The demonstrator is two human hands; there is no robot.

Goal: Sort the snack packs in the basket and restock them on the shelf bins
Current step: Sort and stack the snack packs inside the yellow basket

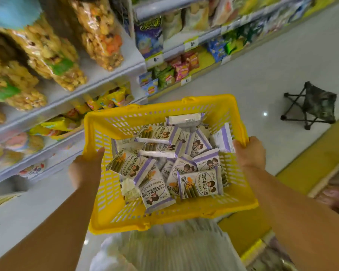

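Both hands are on the one yellow, slotted plastic basket (204, 100). The left hand (86, 169) grips the left rim with its thumb inside, and the right hand (250, 151) curls over the right rim. Inside lies a loose heap of flat, glossy, rectangular white-and-purple snack packs (200, 182), well over a dozen. Overlap hides the exact count, and their long sides point every way. The white shelf (98, 79) stands just to the left.

snack packs (201, 184): print illegible | shelf price tags (191, 44): illegible

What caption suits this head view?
Left hand and right hand hold a yellow basket of snack packs beside stocked shelves.
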